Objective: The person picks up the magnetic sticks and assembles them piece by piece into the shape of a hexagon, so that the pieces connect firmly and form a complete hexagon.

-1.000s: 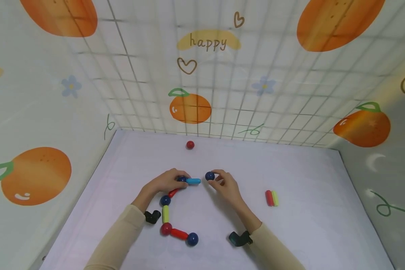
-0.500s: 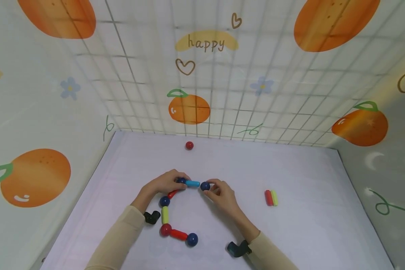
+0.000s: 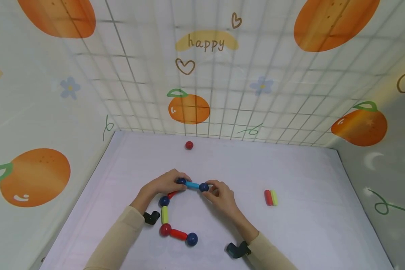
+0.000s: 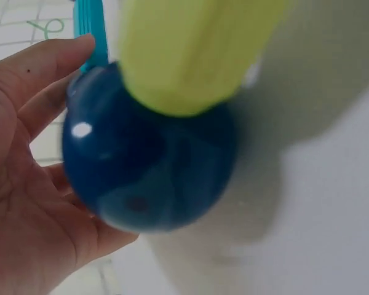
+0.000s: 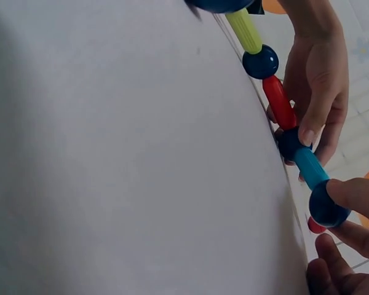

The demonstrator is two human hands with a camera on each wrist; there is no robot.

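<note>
1. The right hand (image 3: 219,195) pinches a dark blue ball (image 3: 204,186) at the end of a light blue stick (image 3: 192,184).
2. The left hand (image 3: 163,183) curls its grip round another blue ball (image 3: 181,181) at the stick's other end.
3. The pieces look small, hard, smooth and light; the balls may slip, so fingertips likely suit best.
4. The chain curves over a pale surface (image 3: 307,225), with a red ball (image 3: 189,145) near the fruit-patterned wall (image 3: 202,75).
</note>
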